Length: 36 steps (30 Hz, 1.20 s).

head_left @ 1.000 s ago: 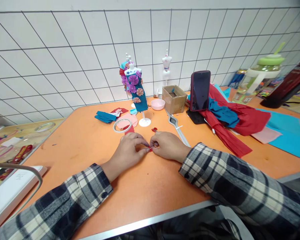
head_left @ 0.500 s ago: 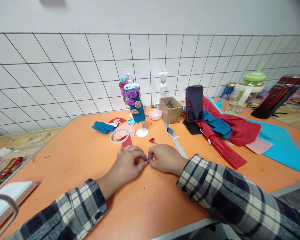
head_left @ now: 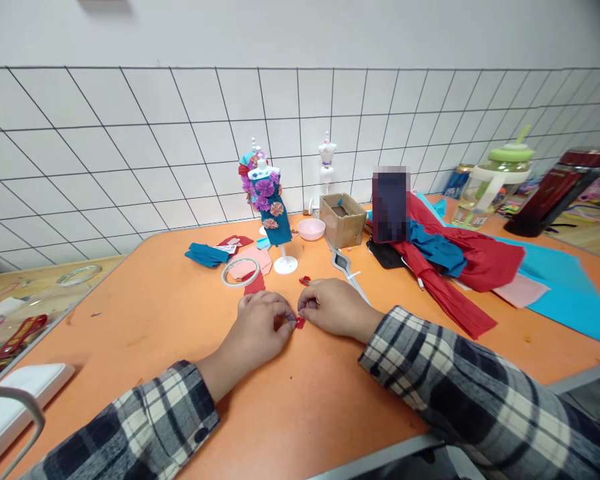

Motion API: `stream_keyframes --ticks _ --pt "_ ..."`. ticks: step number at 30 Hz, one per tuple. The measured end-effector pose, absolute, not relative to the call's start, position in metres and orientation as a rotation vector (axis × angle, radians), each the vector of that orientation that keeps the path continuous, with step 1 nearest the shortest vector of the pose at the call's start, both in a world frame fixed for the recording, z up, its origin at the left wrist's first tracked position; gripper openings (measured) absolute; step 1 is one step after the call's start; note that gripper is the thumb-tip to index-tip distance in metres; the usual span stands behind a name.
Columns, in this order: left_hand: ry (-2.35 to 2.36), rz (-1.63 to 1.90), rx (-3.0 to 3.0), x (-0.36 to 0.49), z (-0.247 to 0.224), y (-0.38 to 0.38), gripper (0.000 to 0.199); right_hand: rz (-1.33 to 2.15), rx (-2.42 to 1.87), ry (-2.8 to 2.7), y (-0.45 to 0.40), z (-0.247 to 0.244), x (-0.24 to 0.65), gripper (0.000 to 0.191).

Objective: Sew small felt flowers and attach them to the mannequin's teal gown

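Observation:
A small red paper piece [head_left: 301,323] is pinched between the thumb and fingers of my left hand [head_left: 265,325], low over the orange table [head_left: 145,320]. My right hand [head_left: 336,308] is just right of it, its fingertips curled together above the piece; what they hold, if anything, is too small to see. Another small red bit [head_left: 305,281] lies just beyond my right hand. Behind my hands stands a small dress form [head_left: 277,227] in a teal wrap with purple and peach paper flowers. A tape roll [head_left: 241,273] lies over pink and red paper to its left.
Folded teal paper [head_left: 207,255] lies at the left back. A pink bowl [head_left: 311,230], a cardboard box [head_left: 343,227] and a phone [head_left: 390,207] stand at the back. Red crepe paper [head_left: 485,257], a green-lidded bottle [head_left: 490,187] and a dark red flask [head_left: 555,200] are at the right.
My right fingertips have lifted slightly away from the red piece, and more of it shows beside my left fingertips. The left hand has barely moved.

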<state>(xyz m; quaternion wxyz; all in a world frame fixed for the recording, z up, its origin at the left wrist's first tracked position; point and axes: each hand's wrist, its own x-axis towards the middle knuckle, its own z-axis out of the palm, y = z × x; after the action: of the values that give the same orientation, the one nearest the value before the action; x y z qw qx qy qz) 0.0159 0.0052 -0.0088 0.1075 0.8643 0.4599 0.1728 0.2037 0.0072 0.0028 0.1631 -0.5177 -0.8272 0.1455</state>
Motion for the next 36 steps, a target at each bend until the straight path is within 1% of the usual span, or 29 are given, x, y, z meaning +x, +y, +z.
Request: stream_keyframes --ticks 5,13,17,20,22,23,26,28,29,31,34,36 --pt "1.346 0.528 2.554 0.014 -0.011 0.006 0.011 0.444 -1.454 -2.382 0.006 -0.004 0.197 0.013" --pt "1.352 0.524 2.564 0.017 -0.008 0.004 0.013 0.249 -1.394 -2.551 0.003 -0.004 0.196 0.017" --pt "1.359 0.521 2.537 0.015 -0.011 0.005 0.012 0.133 -1.447 -2.618 -0.002 -0.003 0.19 0.017" --pt "1.33 0.58 2.461 0.011 -0.014 0.009 0.013 0.179 -1.438 -2.572 -0.001 -0.008 0.189 0.014" --pt "1.296 0.728 2.351 0.008 -0.013 0.012 0.014 0.386 -1.418 -2.395 0.005 -0.011 0.192 0.012" --pt "1.284 0.82 2.286 0.007 -0.012 0.012 0.016 0.56 -1.408 -2.246 0.008 -0.011 0.195 0.011" --pt "1.25 1.021 2.13 0.005 -0.008 0.012 0.022 1.276 -1.307 -1.683 0.017 -0.01 0.201 0.01" --pt "1.214 1.043 2.08 0.007 -0.006 0.01 0.023 1.708 -1.181 -1.362 0.018 -0.007 0.202 0.014" --pt "1.198 1.04 2.051 0.008 -0.005 0.009 0.023 1.856 -1.114 -1.251 0.017 -0.006 0.202 0.015" --pt "1.171 1.029 1.962 0.01 -0.004 0.008 0.024 2.008 -1.007 -1.127 0.013 -0.003 0.2 0.013" --pt "1.136 1.024 1.806 0.011 -0.003 0.009 0.027 2.069 -0.947 -1.085 0.009 -0.001 0.197 0.008" --pt "1.113 1.013 1.776 0.01 -0.002 0.01 0.025 2.091 -0.944 -1.078 0.008 0.0 0.197 0.005"
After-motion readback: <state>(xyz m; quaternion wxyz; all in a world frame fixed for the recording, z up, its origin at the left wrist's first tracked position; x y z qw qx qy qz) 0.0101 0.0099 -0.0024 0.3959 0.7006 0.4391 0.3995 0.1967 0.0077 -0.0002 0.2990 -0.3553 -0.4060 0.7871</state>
